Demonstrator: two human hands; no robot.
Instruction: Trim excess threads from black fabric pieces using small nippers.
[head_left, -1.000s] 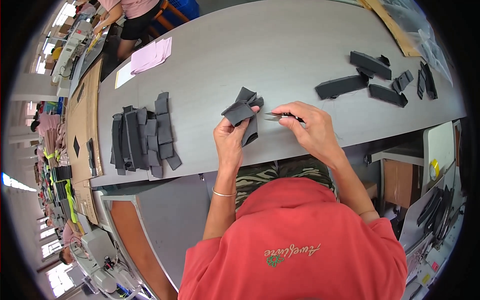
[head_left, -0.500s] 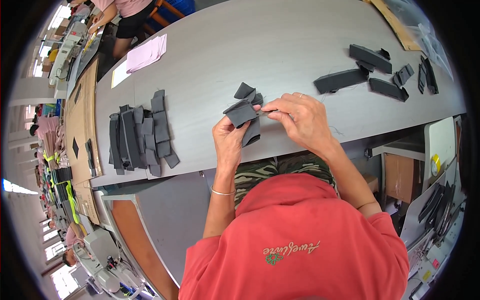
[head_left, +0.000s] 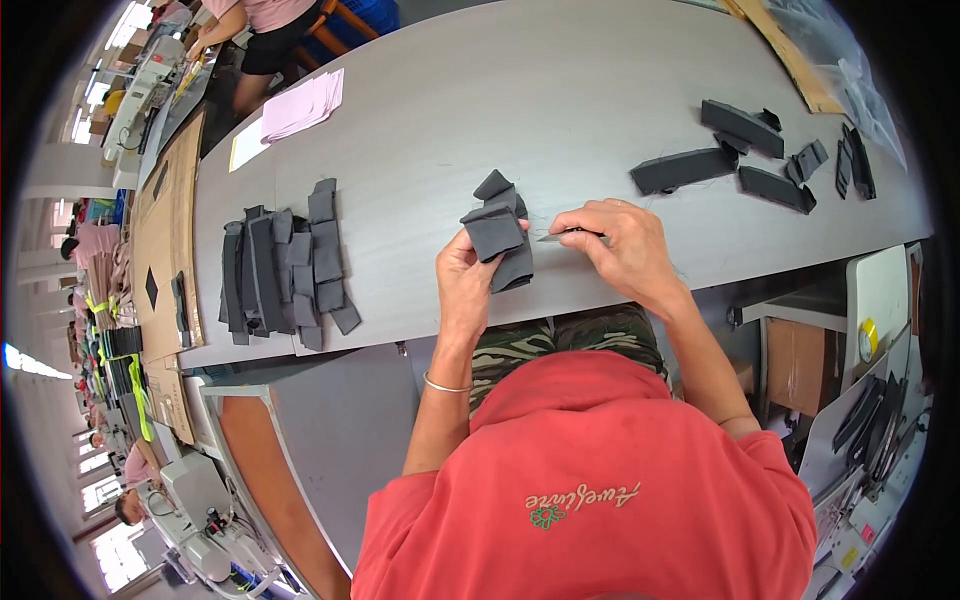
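While our left hand (head_left: 468, 285) pinches the grey fabric piece (head_left: 497, 235), our right hand (head_left: 618, 250), w/ small snips (head_left: 562, 236) gripped, has moved back off it. We judge one cut is done.

This is a garment workshop, a sewing factory floor. A long grey table (head_left: 560, 90) carries many cut pieces of dark grey fabric: a stack (head_left: 285, 265) on the left and loose pieces (head_left: 745, 155) on the right. A pile of pink sheets (head_left: 300, 105) lies at the far edge. Along the left side there are sewing machines (head_left: 205, 520) in a row, with other workers (head_left: 265, 25) at their stations. Brown cardboard (head_left: 165, 235) lies on the next table, and bright fabric bundles (head_left: 110, 350) are further left.
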